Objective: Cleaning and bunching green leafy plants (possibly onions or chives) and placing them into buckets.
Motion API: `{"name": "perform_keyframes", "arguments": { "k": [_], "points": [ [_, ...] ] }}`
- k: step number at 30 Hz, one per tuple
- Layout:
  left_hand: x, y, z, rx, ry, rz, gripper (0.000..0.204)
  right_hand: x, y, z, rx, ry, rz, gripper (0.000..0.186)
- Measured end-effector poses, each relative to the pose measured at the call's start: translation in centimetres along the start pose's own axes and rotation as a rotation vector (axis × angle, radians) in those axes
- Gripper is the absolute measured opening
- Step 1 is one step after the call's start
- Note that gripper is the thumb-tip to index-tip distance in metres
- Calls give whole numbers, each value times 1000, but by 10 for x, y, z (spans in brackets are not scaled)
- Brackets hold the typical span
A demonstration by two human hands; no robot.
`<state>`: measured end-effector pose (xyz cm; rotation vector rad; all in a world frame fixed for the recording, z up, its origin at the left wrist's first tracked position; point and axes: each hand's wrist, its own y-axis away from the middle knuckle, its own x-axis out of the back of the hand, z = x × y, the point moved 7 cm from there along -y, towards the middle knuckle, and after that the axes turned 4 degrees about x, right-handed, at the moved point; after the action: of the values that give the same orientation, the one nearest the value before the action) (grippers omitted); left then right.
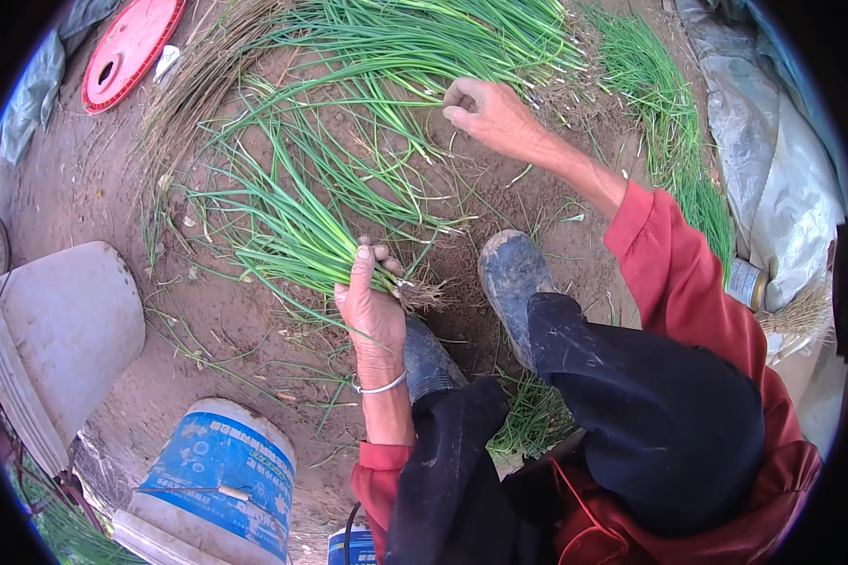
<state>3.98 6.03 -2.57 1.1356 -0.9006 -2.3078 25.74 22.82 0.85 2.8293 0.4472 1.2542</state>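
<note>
My left hand [372, 301] is wrapped round the root end of a bunch of green onions [297, 226]. Its leaves fan out to the upper left, and the pale roots poke out past my fingers on the right. Higher up, my right hand [490, 113] has its fingers curled in a pinch at the edge of a big pile of green onions [415, 38]. What those fingers hold, if anything, does not show. Between the two hands, loose green onions [349, 160] lie scattered on the soil.
Muddy boots [513, 282] stand close below. On the left are a white bucket [75, 320], a blue and white bucket [221, 471] and a red lid [132, 52]. Dry stalks [193, 85] lie near the lid. More greens [660, 104] and plastic sheeting [773, 151] line the right side.
</note>
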Motion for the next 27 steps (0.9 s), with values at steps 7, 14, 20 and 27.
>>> {"name": "perform_keyframes", "arguments": {
  "k": [7, 14, 20, 27],
  "points": [
    [-6, 2, -4, -22, -51, -10, 18, -45, 10, 6, 39, 181, -183, 24],
    [3, -2, -3, -15, -53, 32, 19, -11, 8, -1, 109, 217, 281, 29],
    [-5, -6, -10, 0, -81, -5, 19, -57, 6, 2, -10, 208, -152, 26],
    [-15, -2, -8, 10, -193, -39, 27, -72, 68, -60, 30, -434, -333, 17]
  ]
}}
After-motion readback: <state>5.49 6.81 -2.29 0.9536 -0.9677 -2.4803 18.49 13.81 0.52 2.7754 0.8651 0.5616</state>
